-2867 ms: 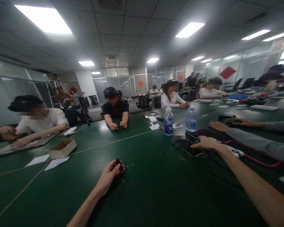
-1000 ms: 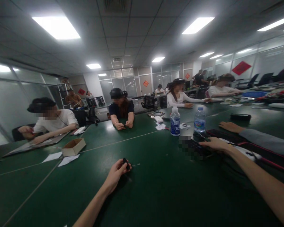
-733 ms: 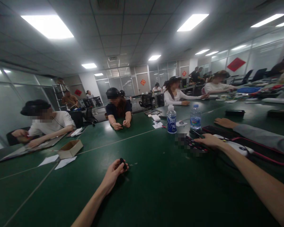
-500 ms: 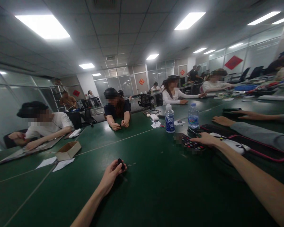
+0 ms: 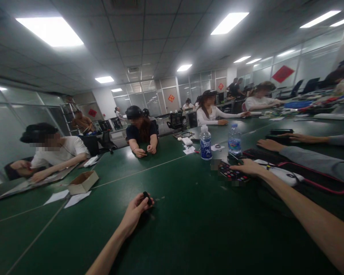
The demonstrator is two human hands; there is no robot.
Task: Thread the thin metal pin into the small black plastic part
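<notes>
My left hand (image 5: 133, 214) rests on the green table (image 5: 189, 229) with its fingers pinched round a small black object (image 5: 146, 197). Far out to the right, my right hand (image 5: 248, 167) lies on a phone (image 5: 232, 173) with a lit screen, fingers curled over its edge. Beside the phone lies a black case with a pink rim (image 5: 315, 179) and a white device (image 5: 283, 175) on it.
Two water bottles (image 5: 205, 143) (image 5: 234, 140) stand beyond the phone. A co-worker's hands (image 5: 271, 145) lie at the right. An open cardboard box (image 5: 83, 181) and white papers (image 5: 65, 198) sit at the left. Several people sit around the table.
The view has shifted slightly. My right hand has stayed on the phone and my left hand keeps its pinch on the small black object.
</notes>
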